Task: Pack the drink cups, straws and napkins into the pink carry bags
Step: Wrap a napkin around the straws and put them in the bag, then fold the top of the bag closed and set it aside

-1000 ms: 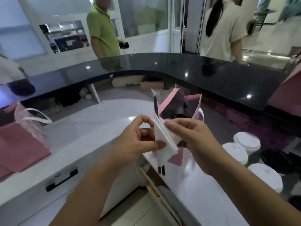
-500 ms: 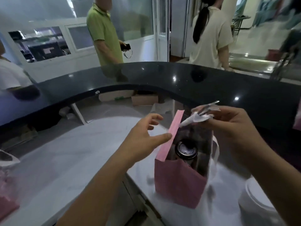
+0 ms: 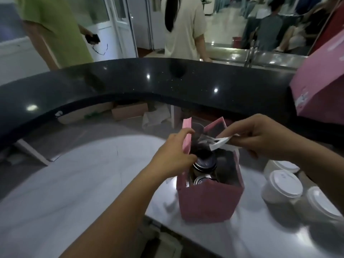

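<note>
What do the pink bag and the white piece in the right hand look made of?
The pink bag: likely matte paper or card; its walls stand stiff with sharp folded corners. The white piece, pinched by the right hand: probably thin paper, napkin or wrapper; flat, creased, matte. Blur leaves it open.

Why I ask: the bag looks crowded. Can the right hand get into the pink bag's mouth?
Probably yes: the right hand, pinching a napkin bundle, hovers above the pink bag, whose mouth the left hand holds open; space beside the cup lids looks free.

Left grip [image 3: 174, 151] pinching, arm extended; right grip [image 3: 260, 137] pinching, raised.
</note>
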Available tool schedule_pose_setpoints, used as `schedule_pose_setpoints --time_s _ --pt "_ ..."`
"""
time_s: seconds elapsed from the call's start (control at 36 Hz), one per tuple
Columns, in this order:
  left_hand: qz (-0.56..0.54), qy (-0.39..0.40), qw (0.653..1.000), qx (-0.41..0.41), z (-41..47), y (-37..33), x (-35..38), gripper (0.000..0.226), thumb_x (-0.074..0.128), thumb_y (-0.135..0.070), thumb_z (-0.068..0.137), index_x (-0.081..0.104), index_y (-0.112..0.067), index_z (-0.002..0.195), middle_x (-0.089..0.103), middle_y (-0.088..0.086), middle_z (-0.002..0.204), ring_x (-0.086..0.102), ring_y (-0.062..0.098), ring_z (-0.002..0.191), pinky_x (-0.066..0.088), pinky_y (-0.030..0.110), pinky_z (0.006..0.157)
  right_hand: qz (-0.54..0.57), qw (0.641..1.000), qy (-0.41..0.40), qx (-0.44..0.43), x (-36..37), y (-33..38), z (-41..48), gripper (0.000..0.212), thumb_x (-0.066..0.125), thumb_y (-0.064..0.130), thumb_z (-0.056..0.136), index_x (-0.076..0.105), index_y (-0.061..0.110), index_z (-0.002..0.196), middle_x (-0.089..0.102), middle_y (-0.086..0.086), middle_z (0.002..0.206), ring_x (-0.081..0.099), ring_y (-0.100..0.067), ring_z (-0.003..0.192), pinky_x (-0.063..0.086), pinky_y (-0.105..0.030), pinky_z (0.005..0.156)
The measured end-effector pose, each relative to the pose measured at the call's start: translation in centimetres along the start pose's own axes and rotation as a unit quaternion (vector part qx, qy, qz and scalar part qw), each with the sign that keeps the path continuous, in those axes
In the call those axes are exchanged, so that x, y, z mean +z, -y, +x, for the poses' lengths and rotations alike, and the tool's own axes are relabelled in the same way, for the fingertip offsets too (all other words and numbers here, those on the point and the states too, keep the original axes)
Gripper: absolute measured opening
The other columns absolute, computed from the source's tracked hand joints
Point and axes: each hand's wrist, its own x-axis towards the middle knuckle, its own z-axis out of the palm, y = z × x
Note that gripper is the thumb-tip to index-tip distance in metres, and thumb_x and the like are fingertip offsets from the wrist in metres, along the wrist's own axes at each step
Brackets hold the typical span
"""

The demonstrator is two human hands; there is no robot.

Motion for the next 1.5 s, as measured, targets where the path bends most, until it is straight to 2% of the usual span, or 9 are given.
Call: schedule_pose_setpoints --time_s 0.17,0.33,0.47,0.81,0.92,1.08,1.22,1.39,1.5 --pt "-0.151 -0.001 0.988 -0.007 -0.6 2.5 -2.1 0.05 0.054 -0.001 0.087 0.066 -0.037 0.119 0.06 -0.011 0.118 0.071 0.011 0.079 0.061 0.029 0.06 0.012 0.998 0.048 0.034 1.7 -0.4 1.2 0.025 0.072 0.006 0.087 0.08 0.026 0.098 0.074 0.003 0.106 0.069 -0.013 0.103 0.058 -0.042 0.089" --pt "-0.174 -0.014 0.984 -0.024 -0.5 3.7 -2.4 0.045 0.057 -0.001 0.091 0.065 -0.025 0.127 0.067 -0.003 0.117 0.069 0.016 0.091 0.062 0.028 0.063 -0.172 0.972 0.146 0.059 6.0 -1.1 5.1 0.027 0.062 0.011 0.092 0.076 0.026 0.109 0.07 0.012 0.117 0.064 -0.004 0.106 0.051 -0.025 0.095" --pt "-0.172 -0.032 0.984 -0.025 -0.5 3.9 -2.6 0.047 0.056 0.0 0.091 0.065 -0.026 0.13 0.065 -0.004 0.121 0.065 0.014 0.098 0.063 0.032 0.073 -0.286 0.937 0.186 0.078 9.3 -3.2 8.3 0.027 0.057 0.011 0.091 0.075 0.022 0.108 0.072 0.004 0.106 0.066 -0.017 0.09 0.056 -0.038 0.084" --pt "-0.139 -0.055 0.988 -0.029 0.0 4.1 -3.7 0.046 0.061 -0.004 0.091 0.065 -0.028 0.13 0.062 -0.008 0.129 0.061 0.013 0.109 0.059 0.031 0.085 -0.301 0.901 0.305 0.07 10.6 -2.4 9.7 0.035 0.055 0.025 0.096 0.061 0.019 0.13 0.063 -0.003 0.13 0.059 -0.024 0.114 0.048 -0.039 0.098" --pt "-0.124 -0.057 0.99 -0.019 0.5 4.1 -4.0 0.044 0.063 -0.006 0.093 0.065 -0.033 0.128 0.063 -0.015 0.121 0.062 0.006 0.098 0.054 0.013 0.06 -0.247 0.938 0.241 0.041 7.5 -1.3 9.2 0.029 0.057 0.028 0.096 0.066 0.022 0.122 0.069 0.003 0.119 0.065 -0.015 0.105 0.053 -0.039 0.095" --pt "-0.126 -0.036 0.991 -0.001 1.4 3.3 -4.6 0.059 0.069 -0.002 0.088 0.058 -0.044 0.127 0.067 -0.016 0.113 0.068 0.008 0.098 0.062 0.026 0.067 -0.118 0.993 -0.007 -0.02 1.6 -2.7 8.6 0.014 0.068 0.025 0.09 0.076 0.024 0.102 0.073 0.014 0.093 0.068 0.002 0.086 0.056 -0.025 0.082" --pt "-0.103 -0.057 0.993 0.009 2.1 2.3 -4.7 0.056 0.073 -0.011 0.088 0.054 -0.04 0.132 0.068 -0.009 0.114 0.068 0.011 0.103 0.062 0.035 0.083 0.076 0.969 -0.234 0.029 -0.7 -8.8 7.5 0.013 0.069 0.031 0.091 0.077 0.021 0.094 0.074 0.007 0.09 0.07 -0.011 0.088 0.056 -0.036 0.084" --pt "-0.098 -0.157 0.983 -0.003 -0.2 3.1 -3.8 0.04 0.069 -0.03 0.092 0.057 -0.045 0.127 0.068 -0.022 0.11 0.066 -0.003 0.098 0.05 0.016 0.078 0.317 0.918 -0.114 0.207 1.7 -15.3 4.3 0.059 0.039 0.062 0.095 0.071 0.017 0.112 0.065 -0.021 0.124 0.062 -0.03 0.109 0.047 -0.034 0.081" --pt "-0.233 -0.282 0.93 -0.046 -3.2 5.6 -1.0 0.025 0.054 -0.017 0.101 0.066 -0.029 0.12 0.071 -0.01 0.11 0.068 0.007 0.101 0.054 0.025 0.086 0.381 0.898 -0.029 0.217 3.8 -17.4 2.5 0.085 0.044 0.085 0.075 0.074 0.016 0.116 0.067 -0.024 0.119 0.065 -0.037 0.109 0.048 -0.046 0.097"
